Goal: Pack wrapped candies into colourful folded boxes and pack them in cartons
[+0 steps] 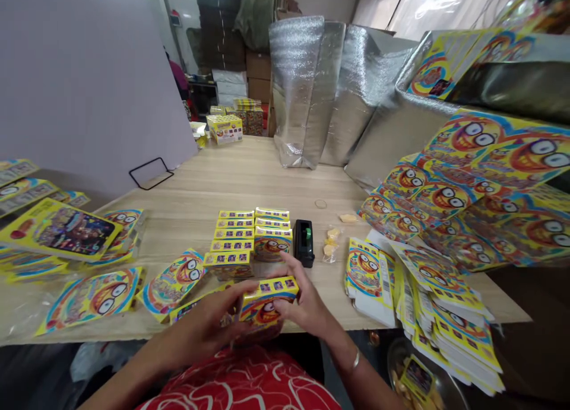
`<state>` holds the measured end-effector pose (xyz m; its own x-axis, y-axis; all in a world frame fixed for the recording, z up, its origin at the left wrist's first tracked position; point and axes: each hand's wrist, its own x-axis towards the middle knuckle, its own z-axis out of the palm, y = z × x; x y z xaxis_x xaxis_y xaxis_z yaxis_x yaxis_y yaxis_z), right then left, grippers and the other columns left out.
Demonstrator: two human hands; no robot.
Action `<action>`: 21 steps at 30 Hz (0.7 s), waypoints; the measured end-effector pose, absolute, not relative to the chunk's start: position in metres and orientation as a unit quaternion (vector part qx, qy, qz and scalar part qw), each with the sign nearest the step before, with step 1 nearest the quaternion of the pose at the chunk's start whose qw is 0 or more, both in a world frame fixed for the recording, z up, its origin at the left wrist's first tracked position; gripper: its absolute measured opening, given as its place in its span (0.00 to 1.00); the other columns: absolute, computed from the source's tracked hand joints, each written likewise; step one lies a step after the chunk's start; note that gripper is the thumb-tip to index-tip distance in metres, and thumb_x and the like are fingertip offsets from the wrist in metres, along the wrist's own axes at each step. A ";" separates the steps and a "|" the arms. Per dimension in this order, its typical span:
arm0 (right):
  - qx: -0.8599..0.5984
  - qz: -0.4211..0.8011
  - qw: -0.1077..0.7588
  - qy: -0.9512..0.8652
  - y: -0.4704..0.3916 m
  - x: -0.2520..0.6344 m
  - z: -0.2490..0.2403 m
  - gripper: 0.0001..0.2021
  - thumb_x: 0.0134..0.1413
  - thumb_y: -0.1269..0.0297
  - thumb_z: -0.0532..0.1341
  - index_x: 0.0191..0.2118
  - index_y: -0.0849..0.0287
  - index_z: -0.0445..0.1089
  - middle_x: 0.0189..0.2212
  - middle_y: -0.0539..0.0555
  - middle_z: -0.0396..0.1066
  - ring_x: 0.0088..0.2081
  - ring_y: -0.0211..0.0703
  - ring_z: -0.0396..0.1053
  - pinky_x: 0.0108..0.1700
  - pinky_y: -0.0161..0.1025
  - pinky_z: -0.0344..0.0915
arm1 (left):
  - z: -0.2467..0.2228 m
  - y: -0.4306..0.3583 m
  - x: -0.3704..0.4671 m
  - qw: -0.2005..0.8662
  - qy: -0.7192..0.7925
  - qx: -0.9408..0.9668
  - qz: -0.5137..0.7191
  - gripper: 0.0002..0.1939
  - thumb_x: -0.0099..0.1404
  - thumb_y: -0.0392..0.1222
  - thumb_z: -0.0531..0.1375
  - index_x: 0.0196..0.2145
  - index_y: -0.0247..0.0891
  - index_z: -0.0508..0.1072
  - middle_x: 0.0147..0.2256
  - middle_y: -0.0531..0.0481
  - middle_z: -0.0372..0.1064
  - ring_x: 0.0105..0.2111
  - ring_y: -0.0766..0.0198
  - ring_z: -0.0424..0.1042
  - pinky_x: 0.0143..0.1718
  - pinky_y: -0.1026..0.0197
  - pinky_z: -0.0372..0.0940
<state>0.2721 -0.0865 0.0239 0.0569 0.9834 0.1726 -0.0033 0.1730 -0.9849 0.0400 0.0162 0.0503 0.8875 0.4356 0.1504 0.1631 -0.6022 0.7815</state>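
A small yellow box (267, 300) with a cartoon face is held between my two hands near the table's front edge. My left hand (207, 318) grips its left side. Around the right side and front of the box are the fingers of my right hand (307, 300), thumb on the face print. Just beyond stand two rows of similar yellow boxes (231, 244), lined up side by side. A black tape dispenser (304, 244) with a green roll is to their right.
Flat printed cartons (440, 303) lie piled at the right edge, with more stacked behind. Yellow packs (100, 300) spread over the left. Silver foil bags (296, 89) stand at the back. Small clear packets (331, 244) and a black wire frame (151, 174) rest on the table (249, 172).
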 end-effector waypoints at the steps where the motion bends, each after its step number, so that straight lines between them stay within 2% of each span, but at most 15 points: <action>1: -0.487 0.402 0.552 -0.545 -0.081 0.282 0.028 0.30 0.52 0.57 0.66 0.59 0.52 0.58 0.46 0.55 0.68 0.45 0.44 0.70 0.47 0.41 0.67 | 0.051 0.021 0.044 0.373 0.170 0.894 0.180 0.29 0.67 0.43 0.56 0.63 0.52 0.51 0.54 0.47 0.67 0.49 0.57 0.71 0.48 0.56 0.69; 3: -0.511 0.304 0.570 -0.567 -0.065 0.303 0.029 0.17 0.54 0.58 0.65 0.49 0.54 0.68 0.42 0.54 0.70 0.43 0.44 0.69 0.46 0.40 0.67 | 0.051 0.040 0.053 0.288 0.208 0.905 0.231 0.30 0.68 0.44 0.55 0.64 0.49 0.49 0.59 0.44 0.62 0.57 0.53 0.63 0.55 0.49 0.63; 4: -0.512 0.257 0.594 -0.565 -0.056 0.313 0.027 0.13 0.53 0.57 0.66 0.44 0.55 0.70 0.41 0.54 0.70 0.43 0.44 0.69 0.46 0.40 0.66 | 0.048 0.051 0.057 0.240 0.238 0.908 0.249 0.29 0.68 0.45 0.55 0.64 0.47 0.51 0.60 0.42 0.59 0.60 0.50 0.59 0.58 0.43 0.59; 6: -0.501 0.208 0.630 -0.555 -0.037 0.329 0.018 0.12 0.52 0.55 0.66 0.40 0.55 0.71 0.40 0.54 0.71 0.44 0.45 0.69 0.46 0.41 0.67 | 0.039 0.076 0.063 0.141 0.282 0.918 0.239 0.24 0.67 0.48 0.55 0.60 0.46 0.61 0.61 0.41 0.57 0.62 0.43 0.52 0.58 0.33 0.53; 7: -0.496 0.207 0.630 -0.560 -0.029 0.335 0.014 0.13 0.51 0.55 0.67 0.39 0.56 0.72 0.39 0.54 0.72 0.43 0.45 0.70 0.45 0.42 0.67 | 0.032 0.086 0.065 0.109 0.283 0.926 0.224 0.21 0.67 0.49 0.56 0.56 0.46 0.66 0.61 0.42 0.59 0.62 0.41 0.52 0.58 0.32 0.53; 9: -0.489 0.221 0.611 -0.582 -0.017 0.344 0.006 0.13 0.50 0.55 0.67 0.39 0.56 0.72 0.37 0.54 0.73 0.42 0.44 0.71 0.44 0.41 0.68 | 0.018 0.102 0.067 0.083 0.257 0.940 0.207 0.18 0.67 0.48 0.56 0.53 0.46 0.70 0.60 0.44 0.61 0.62 0.43 0.53 0.58 0.36 0.56; 12: -0.472 0.191 0.619 -0.598 -0.008 0.348 0.003 0.11 0.52 0.58 0.67 0.40 0.55 0.73 0.38 0.54 0.73 0.43 0.44 0.71 0.45 0.42 0.68 | 0.004 0.112 0.065 0.092 0.206 0.950 0.217 0.18 0.68 0.45 0.55 0.55 0.47 0.68 0.61 0.47 0.60 0.63 0.49 0.51 0.59 0.43 0.59; 18: -0.461 0.131 0.575 -0.663 0.004 0.325 0.009 0.09 0.53 0.58 0.66 0.39 0.55 0.74 0.39 0.56 0.74 0.45 0.46 0.71 0.50 0.47 0.67 | 0.002 0.117 0.058 0.119 0.181 0.951 0.219 0.20 0.68 0.46 0.56 0.57 0.47 0.66 0.62 0.47 0.58 0.64 0.50 0.49 0.61 0.42 0.56; 21: -0.460 0.135 0.599 -0.641 0.011 0.313 0.005 0.09 0.55 0.57 0.65 0.38 0.55 0.73 0.39 0.56 0.73 0.46 0.46 0.71 0.50 0.46 0.68 | 0.003 0.118 0.054 0.133 0.175 0.951 0.218 0.21 0.68 0.44 0.56 0.58 0.47 0.64 0.63 0.47 0.57 0.64 0.52 0.48 0.61 0.42 0.56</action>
